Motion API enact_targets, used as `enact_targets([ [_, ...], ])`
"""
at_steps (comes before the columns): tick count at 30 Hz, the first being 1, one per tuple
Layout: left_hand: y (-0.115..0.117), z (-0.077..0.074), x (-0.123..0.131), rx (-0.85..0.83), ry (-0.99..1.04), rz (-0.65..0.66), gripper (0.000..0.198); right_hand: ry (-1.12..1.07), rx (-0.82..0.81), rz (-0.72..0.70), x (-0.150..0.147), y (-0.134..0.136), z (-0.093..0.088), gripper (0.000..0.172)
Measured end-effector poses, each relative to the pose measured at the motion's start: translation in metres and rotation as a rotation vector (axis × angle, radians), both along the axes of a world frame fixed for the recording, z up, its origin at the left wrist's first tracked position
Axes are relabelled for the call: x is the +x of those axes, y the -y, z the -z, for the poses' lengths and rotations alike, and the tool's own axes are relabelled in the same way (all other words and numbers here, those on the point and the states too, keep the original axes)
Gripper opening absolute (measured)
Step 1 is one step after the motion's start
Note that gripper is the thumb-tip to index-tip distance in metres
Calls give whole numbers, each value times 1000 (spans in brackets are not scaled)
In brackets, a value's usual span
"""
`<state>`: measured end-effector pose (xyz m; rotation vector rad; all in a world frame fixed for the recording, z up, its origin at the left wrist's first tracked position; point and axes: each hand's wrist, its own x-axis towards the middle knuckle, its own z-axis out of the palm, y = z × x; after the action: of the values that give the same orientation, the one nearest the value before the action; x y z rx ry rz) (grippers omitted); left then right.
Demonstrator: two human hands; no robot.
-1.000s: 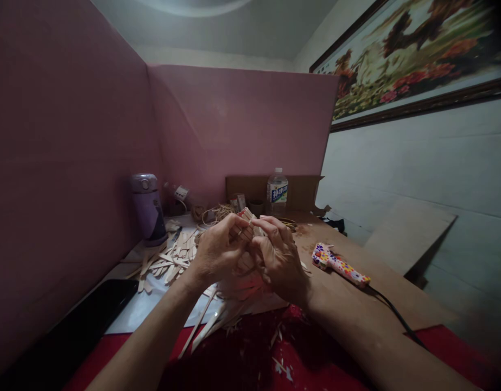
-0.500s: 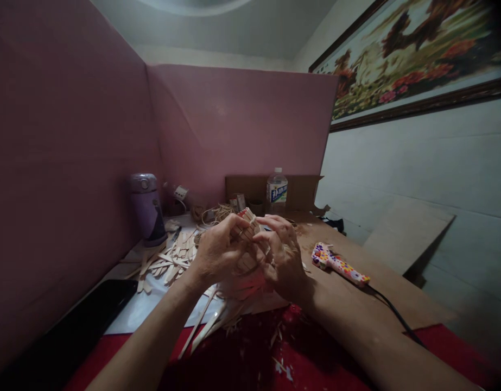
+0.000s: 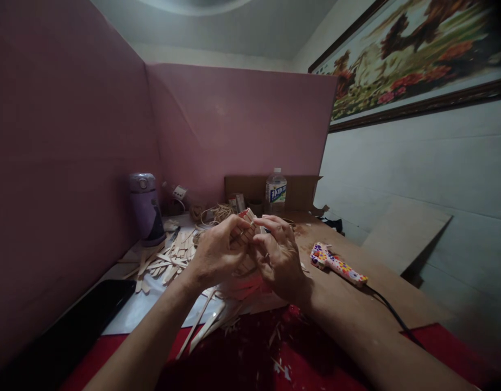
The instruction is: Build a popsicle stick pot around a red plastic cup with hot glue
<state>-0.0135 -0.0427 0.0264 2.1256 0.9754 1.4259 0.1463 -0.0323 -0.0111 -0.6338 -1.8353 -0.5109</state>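
The wooden piece [image 3: 247, 234], built of flat sticks set side by side with a red edge at its top, was held up between the two hands, above the near middle of the table [image 3: 356, 310]. The left hand [image 3: 220, 245] was mostly closed, its thumb and fingers pinching the piece's left side. The right hand [image 3: 280, 256] was loosely curled, fingertips against the piece's right side; the fingers hid so much that I could not tell whether they gripped it or merely pressed on it.

Left of the hands, loose wooden sticks [image 3: 177, 255] lay in a jumbled heap on a white sheet [image 3: 122, 316], with a black flat object [image 3: 107, 301] at the sheet's left edge. A purple flask [image 3: 146, 213] stood upright behind the heap. Beyond the hands were a tangle of twine [image 3: 222, 212] and a clear labelled bottle [image 3: 277, 191], upright before a strip of cardboard [image 3: 302, 191]. To the right, a flower-patterned glue gun [image 3: 337, 265] lay on its side, its black cord [image 3: 391, 309] running toward the near edge. Red cloth [image 3: 303, 355] with pale scraps spread nearest the wearer.
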Motion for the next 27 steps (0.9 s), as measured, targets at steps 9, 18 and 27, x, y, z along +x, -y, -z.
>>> enact_targets([
  [9,-5,5,0,62,-67,-55,18,10,-14,-6,0,-1,1,14],
  [18,-6,5,-1,59,-104,-89,16,-17,-26,-14,1,4,0,16],
  [27,-9,7,-1,73,-105,-92,18,93,-10,115,-2,5,-7,13],
])
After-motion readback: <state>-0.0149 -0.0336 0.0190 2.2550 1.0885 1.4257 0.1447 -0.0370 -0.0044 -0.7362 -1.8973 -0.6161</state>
